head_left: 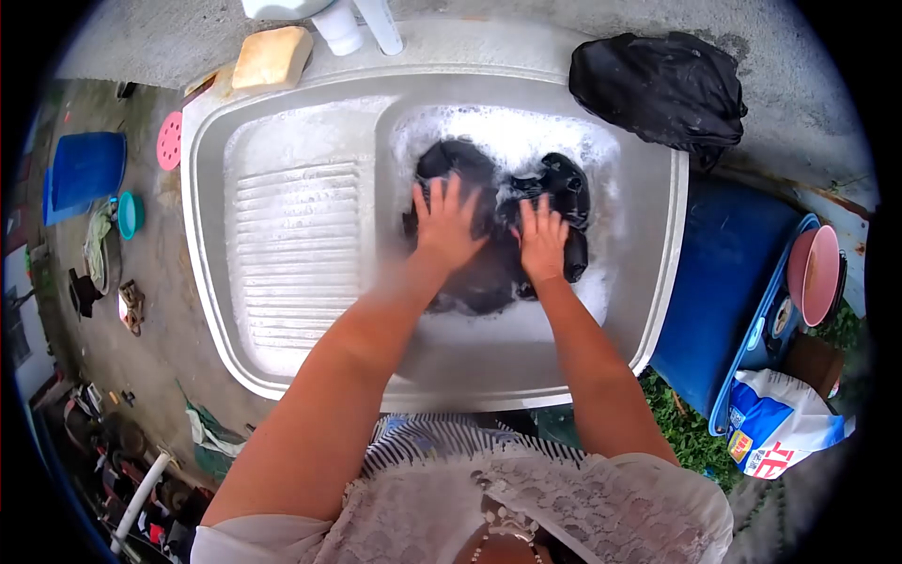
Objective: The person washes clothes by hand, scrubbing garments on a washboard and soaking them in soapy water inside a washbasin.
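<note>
Dark wet cloth lies partly sunk in foamy water in the right basin of a laundry sink. My left hand rests on the cloth's left part, palm down with fingers spread. On its right part lies my right hand, fingers stretched out and slightly apart. White suds ring the cloth, thickest along the far side. Left of the basin is the sink's ribbed washboard, wet with some foam. What lies beneath the cloth is hidden.
A block of soap and a black plastic bag sit at the sink's back edge. To the right stand a blue barrel, a pink bowl and a white-and-blue sack. A teal basin is on the ground at left.
</note>
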Available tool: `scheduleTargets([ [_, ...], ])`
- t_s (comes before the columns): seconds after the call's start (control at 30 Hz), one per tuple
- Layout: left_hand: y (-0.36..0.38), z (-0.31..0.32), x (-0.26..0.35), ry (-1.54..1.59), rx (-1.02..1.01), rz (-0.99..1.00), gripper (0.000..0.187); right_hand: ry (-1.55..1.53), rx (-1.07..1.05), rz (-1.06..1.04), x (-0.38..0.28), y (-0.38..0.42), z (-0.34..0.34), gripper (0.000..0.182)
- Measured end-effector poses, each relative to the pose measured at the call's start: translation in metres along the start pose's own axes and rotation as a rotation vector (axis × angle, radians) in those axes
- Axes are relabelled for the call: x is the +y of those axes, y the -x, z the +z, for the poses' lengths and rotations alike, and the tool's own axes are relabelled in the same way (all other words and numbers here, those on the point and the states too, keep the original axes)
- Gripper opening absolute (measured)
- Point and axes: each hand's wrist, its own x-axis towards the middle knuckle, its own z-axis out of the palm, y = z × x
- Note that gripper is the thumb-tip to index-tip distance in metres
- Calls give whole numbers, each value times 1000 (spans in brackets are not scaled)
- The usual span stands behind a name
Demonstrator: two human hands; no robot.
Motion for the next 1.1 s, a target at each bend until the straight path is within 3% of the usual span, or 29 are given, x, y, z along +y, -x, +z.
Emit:
scheduleTargets([
  [0.03,0,-1,-2,-12,-73,77,86,3,-2,-3,9,-3,-1,56],
  [0.1,-7,-5,-24,90,-77,74,83,-473,-46,13,31,-14,-1,46],
  [0.13,-7,-5,-28,190,-83,76,81,-448,-176,229,34,-19,-6,43],
  [0.17,-4,0,-22,190,-83,78,81,-263,-509,373,32,-32,-18,44],
  [0.23,4,6,0,229,117,-178,76,-83,-118,287,-3,-28,-29,50],
  [0.27,14,-6,10,111,61,-161,72,-32,29,105,-12,-18,-26,55],
  [0.3,19,-6,9,108,65,-162,72,-197,-20,-32,-9,-9,-29,58],
  [0.37,30,0,0,216,-83,105,68,-332,-254,-103,14,-13,-57,58],
  [0.4,35,9,-12,306,-31,175,60,-258,-380,34,17,-19,-76,58],
  [0.43,43,5,-21,303,-26,173,60,-91,-239,111,15,-14,-76,59],
  [0.5,57,-7,-33,683,-70,50,55,-168,-291,549,9,-20,-72,60],
  [0.53,64,-9,-37,910,40,-9,52,-168,-281,545,4,-16,-73,60],
  [0.57,73,-10,-36,909,53,-10,52,-235,-183,549,-3,-8,-75,61],
  [0.63,92,-13,-25,1129,91,-373,53,-302,-77,538,-13,-2,-77,63],
  [0.67,99,-18,-22,1333,-19,-444,70,-444,-214,528,-15,-1,-79,62],
  [0.7,106,-23,-19,1336,-4,-440,70,-583,-351,512,-17,-1,-81,62],
  [0.73,124,-63,-12,1670,-185,-513,80,-743,-272,495,-33,2,-95,59],
  [0.77,139,-85,-8,1999,-392,-580,91,-969,-300,463,-64,2,-156,53],
  [0.8,126,-63,-14,1970,-567,-695,81,-1103,-322,371,-82,7,-172,50],
  [0.83,128,-66,-21,2100,-726,-598,84,-1235,-340,278,-99,11,-185,46],
  [0.9,137,-84,-27,2281,-728,-193,83,-1276,-356,91,-139,21,-239,42],
  [0.93,123,-56,-32,2561,-700,-83,75,-1380,-443,128,-154,27,-274,38],
  [0.97,122,-59,-39,2560,-695,-74,75,-1483,-532,162,-165,31,-296,35],
  [1.0,121,-64,-48,2584,-720,75,65,-1641,-525,-10,-170,31,-297,34],
  [1.03,122,-68,-57,2605,-736,222,55,-1636,-532,-24,-172,31,-297,34],
  [1.1,133,-76,-82,2627,-742,511,36,-1966,-412,207,-171,26,-288,36],
])
